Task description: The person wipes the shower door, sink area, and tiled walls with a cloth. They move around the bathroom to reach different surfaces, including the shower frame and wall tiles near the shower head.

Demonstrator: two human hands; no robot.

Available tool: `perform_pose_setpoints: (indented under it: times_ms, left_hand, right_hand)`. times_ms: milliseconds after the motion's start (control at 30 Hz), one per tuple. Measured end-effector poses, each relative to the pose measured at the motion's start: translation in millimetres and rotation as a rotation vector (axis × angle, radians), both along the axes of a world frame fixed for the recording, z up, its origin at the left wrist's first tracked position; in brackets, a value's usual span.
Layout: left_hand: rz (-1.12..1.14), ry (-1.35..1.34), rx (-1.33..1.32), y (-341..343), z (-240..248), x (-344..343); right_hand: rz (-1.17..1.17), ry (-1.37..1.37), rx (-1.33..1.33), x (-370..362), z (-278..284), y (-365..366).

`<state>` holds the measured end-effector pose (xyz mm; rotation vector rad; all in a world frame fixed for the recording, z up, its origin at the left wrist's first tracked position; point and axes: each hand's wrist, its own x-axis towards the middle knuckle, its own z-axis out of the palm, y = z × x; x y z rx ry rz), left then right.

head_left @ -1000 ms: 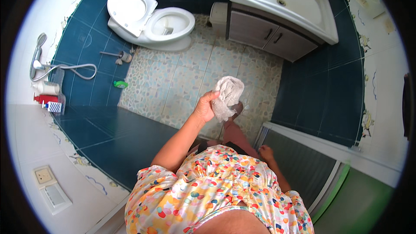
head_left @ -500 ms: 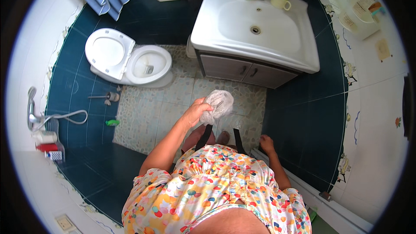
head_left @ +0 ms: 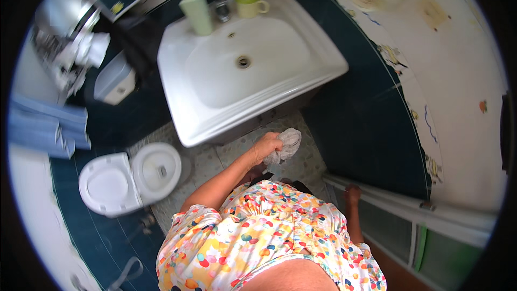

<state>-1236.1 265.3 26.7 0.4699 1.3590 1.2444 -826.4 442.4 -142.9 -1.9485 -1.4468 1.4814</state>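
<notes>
A crumpled greyish-white cloth (head_left: 290, 144) hangs from my left hand (head_left: 267, 147), whose fingers are closed around its left part. This hand is in front of my body, over the floor and a little out from the near edge of the white washbasin (head_left: 215, 83). My right hand (head_left: 353, 193) is low on the right, beside the light frame of a glazed door (head_left: 385, 189). It shows small and smeared, so its fingers are hard to make out, and whether it touches the frame is unclear.
A pale green pump bottle (head_left: 196, 12), a tap (head_left: 222, 9) and a yellow-green mug (head_left: 249, 5) with a toothbrush stand along the basin's back. Left of the basin is a toilet (head_left: 107, 183) with its lid raised. A blue towel (head_left: 48, 126) hangs at the far left.
My view has turned and come closer to the basin and the door. The cloth is still in my left hand, now nearer the basin. My right hand is now next to the door frame.
</notes>
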Motion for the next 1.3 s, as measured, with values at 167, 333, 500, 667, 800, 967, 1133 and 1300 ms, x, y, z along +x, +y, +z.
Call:
perform_pose_setpoints:
  times_ms: [167,333,500,667,800,967,1133,1300]
  left_hand:
    - [-0.102,-0.060,-0.013,27,-11,-16]
    - [-0.234,-0.030,-0.050,37,-11,-17]
    - [-0.241,-0.126,-0.020,38,-23,-10]
    - [-0.281,-0.137,-0.025,39,-6,6]
    - [-0.417,-0.053,0.037,40,-6,24]
    - [-0.955,0.317,0.080,48,63,69]
    - [-1.305,0.534,0.166,76,97,101]
    - [-1.230,0.580,0.544,115,73,106]
  right_hand:
    - [-0.707,0.248,-0.013,50,36,-72]
    - [-1.029,0.217,-0.046,43,77,-123]
    - [-1.066,0.366,0.064,61,90,-124]
    - [-1.034,0.518,0.200,68,122,-101]
    - [-0.910,0.444,0.186,57,145,-105]
    - [-0.499,0.579,0.099,-28,147,-130]
    - [0.008,0.802,0.228,-92,184,-135]
    - [-0.035,0.841,0.165,-85,208,-133]
